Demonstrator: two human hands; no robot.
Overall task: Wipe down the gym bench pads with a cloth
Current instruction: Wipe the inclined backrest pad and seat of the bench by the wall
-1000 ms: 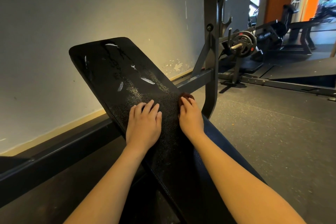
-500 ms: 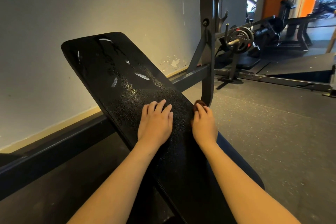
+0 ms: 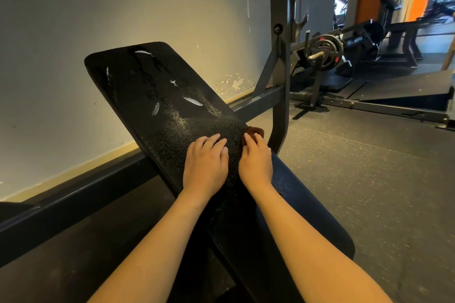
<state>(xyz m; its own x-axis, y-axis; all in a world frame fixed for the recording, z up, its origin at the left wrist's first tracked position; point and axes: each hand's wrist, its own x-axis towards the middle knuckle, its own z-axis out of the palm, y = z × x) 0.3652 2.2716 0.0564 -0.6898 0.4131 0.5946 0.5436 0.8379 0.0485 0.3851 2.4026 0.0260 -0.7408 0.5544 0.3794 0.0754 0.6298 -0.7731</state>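
The black textured back pad slopes up to the left and shows several worn, torn spots. My left hand lies flat on its lower part, fingers spread. At the pad's right edge my right hand holds a bunched brown cloth. Its fingers curl over the cloth, and only the cloth's far end shows past the fingertips. The dark blue seat pad runs below and to the right under my right forearm.
A dark steel rack upright stands just right of the cloth, with its crossbar behind the pad. A plate-loaded machine and ramp sit at the back right. The wall is close on the left. Rubber floor lies on the right.
My right hand slid the cloth a little down the pad's right edge and back up. My left hand stayed flat on the pad, shifting only slightly.
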